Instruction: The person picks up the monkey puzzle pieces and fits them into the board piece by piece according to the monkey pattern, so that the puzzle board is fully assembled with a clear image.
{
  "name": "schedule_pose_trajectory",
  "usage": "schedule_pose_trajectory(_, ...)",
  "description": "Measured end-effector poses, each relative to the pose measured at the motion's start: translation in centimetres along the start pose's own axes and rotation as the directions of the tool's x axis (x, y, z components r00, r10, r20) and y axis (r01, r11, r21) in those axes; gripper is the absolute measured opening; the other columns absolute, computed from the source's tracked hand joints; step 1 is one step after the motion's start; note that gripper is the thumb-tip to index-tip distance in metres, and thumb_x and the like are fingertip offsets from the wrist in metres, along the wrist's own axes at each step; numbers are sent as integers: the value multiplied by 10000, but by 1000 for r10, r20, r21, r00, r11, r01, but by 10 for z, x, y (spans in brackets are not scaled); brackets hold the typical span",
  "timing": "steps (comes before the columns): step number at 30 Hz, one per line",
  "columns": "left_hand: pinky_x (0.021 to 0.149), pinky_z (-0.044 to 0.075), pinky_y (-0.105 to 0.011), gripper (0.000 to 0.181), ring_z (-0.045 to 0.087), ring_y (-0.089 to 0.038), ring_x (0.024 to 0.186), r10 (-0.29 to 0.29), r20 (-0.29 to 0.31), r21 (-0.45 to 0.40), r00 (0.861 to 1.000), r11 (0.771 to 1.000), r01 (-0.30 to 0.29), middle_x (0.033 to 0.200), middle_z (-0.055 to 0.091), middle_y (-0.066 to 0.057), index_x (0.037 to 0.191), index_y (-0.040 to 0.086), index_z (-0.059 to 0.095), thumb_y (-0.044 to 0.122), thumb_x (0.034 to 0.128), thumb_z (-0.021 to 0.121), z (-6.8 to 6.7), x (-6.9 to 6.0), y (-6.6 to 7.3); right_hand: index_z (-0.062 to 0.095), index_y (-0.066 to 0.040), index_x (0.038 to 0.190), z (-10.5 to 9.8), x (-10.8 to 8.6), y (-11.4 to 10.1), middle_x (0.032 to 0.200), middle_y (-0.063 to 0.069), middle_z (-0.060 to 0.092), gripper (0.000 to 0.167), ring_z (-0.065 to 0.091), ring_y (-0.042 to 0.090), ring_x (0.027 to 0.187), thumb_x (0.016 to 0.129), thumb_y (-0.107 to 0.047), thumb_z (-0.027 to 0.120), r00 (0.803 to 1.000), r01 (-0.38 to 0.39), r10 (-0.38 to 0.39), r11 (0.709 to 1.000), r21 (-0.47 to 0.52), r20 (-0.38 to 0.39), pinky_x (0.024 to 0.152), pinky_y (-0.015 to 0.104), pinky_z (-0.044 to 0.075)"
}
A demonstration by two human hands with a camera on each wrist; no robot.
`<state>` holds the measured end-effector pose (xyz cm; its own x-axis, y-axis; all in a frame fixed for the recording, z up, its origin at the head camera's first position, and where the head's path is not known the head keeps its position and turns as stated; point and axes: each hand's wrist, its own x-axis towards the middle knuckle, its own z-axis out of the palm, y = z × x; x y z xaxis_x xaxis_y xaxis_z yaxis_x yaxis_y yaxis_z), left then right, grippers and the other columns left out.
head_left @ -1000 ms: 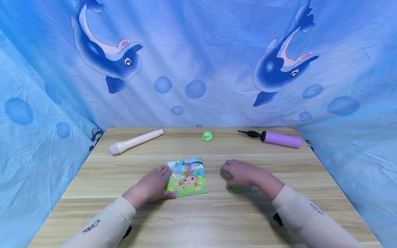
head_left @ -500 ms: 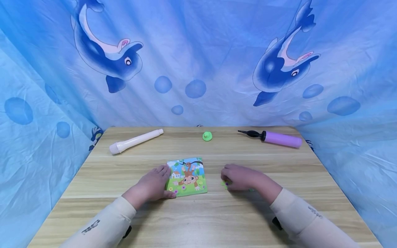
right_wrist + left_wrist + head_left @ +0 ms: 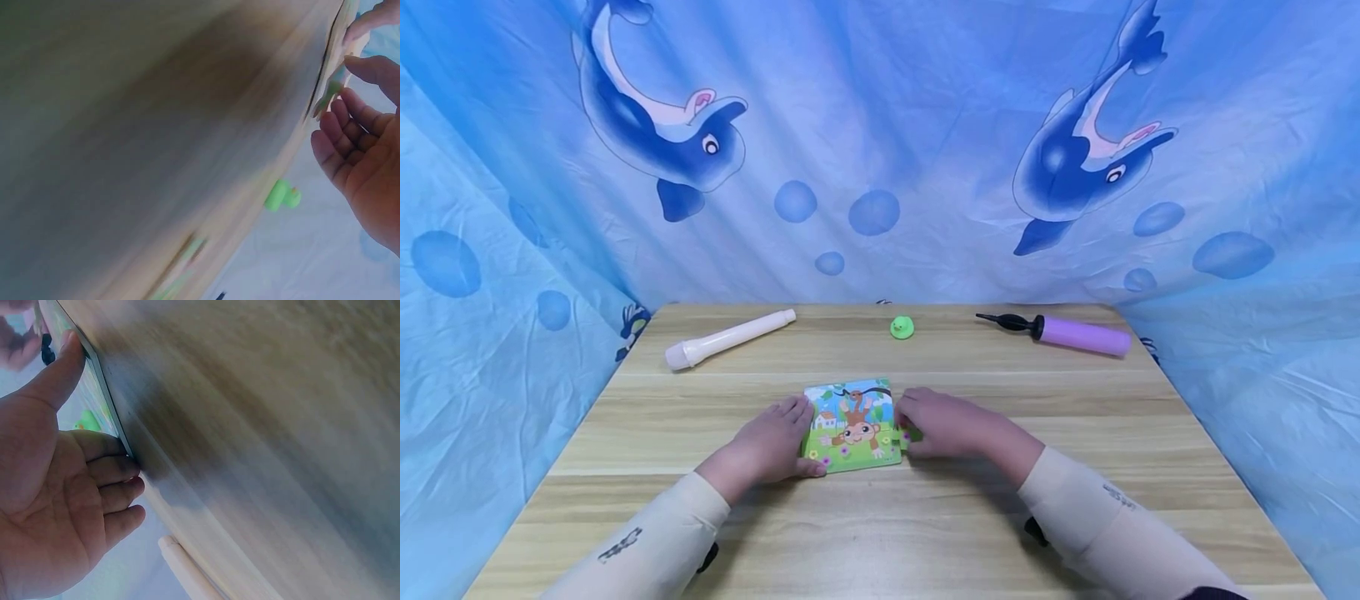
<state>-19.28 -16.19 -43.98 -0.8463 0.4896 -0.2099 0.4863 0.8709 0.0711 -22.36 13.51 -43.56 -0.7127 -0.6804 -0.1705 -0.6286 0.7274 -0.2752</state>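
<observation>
A jigsaw puzzle (image 3: 853, 425) with a cartoon monkey hanging from a branch lies flat in the middle of the table. Along its left edge rests my left hand (image 3: 771, 442), thumb at the near corner and fingers nearly straight against the side. My right hand (image 3: 951, 425) is at the puzzle's right edge and pinches a green jigsaw piece (image 3: 912, 435) between thumb and fingers; most of the piece is covered. In the right wrist view that piece (image 3: 332, 90) looks tilted beside the puzzle. Whether the two touch, I cannot tell.
Another flat, greenish piece (image 3: 178, 272) lies on the wood in the right wrist view. Along the back stand a white stick with a wider head (image 3: 730, 340), a green toy duck (image 3: 902, 327) and a purple balloon pump (image 3: 1082, 336). A blue dolphin curtain (image 3: 925, 150) hangs behind.
My right hand has taken hold of the jigsaw piece and moved left with it to the puzzle's right edge. My left hand has stayed in place.
</observation>
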Motion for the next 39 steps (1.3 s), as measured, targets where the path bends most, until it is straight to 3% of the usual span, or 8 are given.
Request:
schedule_pose_trajectory(8, 1187, 274, -521, 991, 280, -417, 1452, 4, -6, 15, 1000, 1000, -4, 1545, 322, -274, 1465, -98, 352, 632, 855, 630, 1, 1, 0, 581, -184, 1024, 6, 35, -32, 953, -95, 491, 247, 460, 76, 895, 835, -292, 699, 984, 166, -170, 982, -91, -42, 794, 216, 451)
schedule_pose_trajectory(14, 1186, 277, -518, 998, 283, -414, 1451, 3, 1, 13, 1000, 1000, -3, 1544, 327, -272, 1463, -98, 356, 638, 850, 633, 3, 1, 0, 615, -180, 1020, 16, 55, -47, 950, -89, 517, 240, 479, 63, 880, 843, -318, 699, 974, 214, -222, 962, -168, -31, 812, 205, 465)
schedule_pose_trajectory(19, 1181, 285, -521, 994, 288, -419, 1447, 16, -16, 12, 1000, 1000, -16, 1537, 335, -277, 1455, -107, 365, 640, 852, 628, 4, 2, 0, 663, -171, 1085, 19, 63, -54, 986, -89, 560, 232, 515, 58, 951, 888, -291, 691, 971, 235, -240, 957, -169, -6, 1148, 332, 364)
schedule_pose_trajectory(22, 1181, 286, -521, 993, 290, -420, 1446, 17, -19, 15, 1000, 1000, -17, 1535, 336, -280, 1453, -109, 367, 637, 852, 630, 3, 2, 0, 679, -170, 1082, 18, 65, -57, 987, -84, 577, 190, 544, 54, 969, 915, -258, 687, 968, 245, -250, 956, -162, -7, 1209, 419, 272)
schedule_pose_trajectory(25, 1180, 288, -522, 994, 293, -422, 1444, 15, -17, 18, 1000, 1000, -15, 1533, 338, -283, 1451, -111, 368, 633, 850, 636, 2, 2, -1, 689, -180, 1064, 19, 66, -60, 986, -85, 583, 154, 551, 48, 944, 928, -252, 683, 968, 241, -248, 953, -185, -20, 1138, 349, 383)
schedule_pose_trajectory(30, 1179, 290, -521, 1000, 291, -420, 1445, 16, -14, 27, 1000, 1000, -15, 1534, 338, -281, 1452, -109, 368, 646, 850, 626, 3, 2, -2, 702, -193, 1123, 21, 57, -64, 1044, -59, 580, 194, 533, 66, 928, 956, -269, 641, 962, 260, -274, 918, -301, -5, 863, 212, 502)
schedule_pose_trajectory(33, 1183, 283, -520, 1003, 281, -417, 1451, 10, -13, 20, 1000, 1000, -9, 1540, 331, -275, 1458, -105, 361, 650, 850, 621, 4, 2, -2, 677, -179, 1209, 17, 45, -67, 1168, -38, 590, 280, 550, 86, 1050, 957, -292, 631, 962, 269, -269, 909, -320, 45, 919, 217, 495)
schedule_pose_trajectory(39, 1192, 264, -519, 1007, 265, -415, 1459, -3, 0, 9, 1000, 1000, 3, 1552, 310, -268, 1469, -96, 345, 650, 851, 619, 3, 2, -2, 570, -166, 1380, 6, 19, -56, 1439, -10, 531, 413, 457, 146, 1358, 999, -325, 560, 967, 249, -237, 957, -152, 91, 1128, 293, 393)
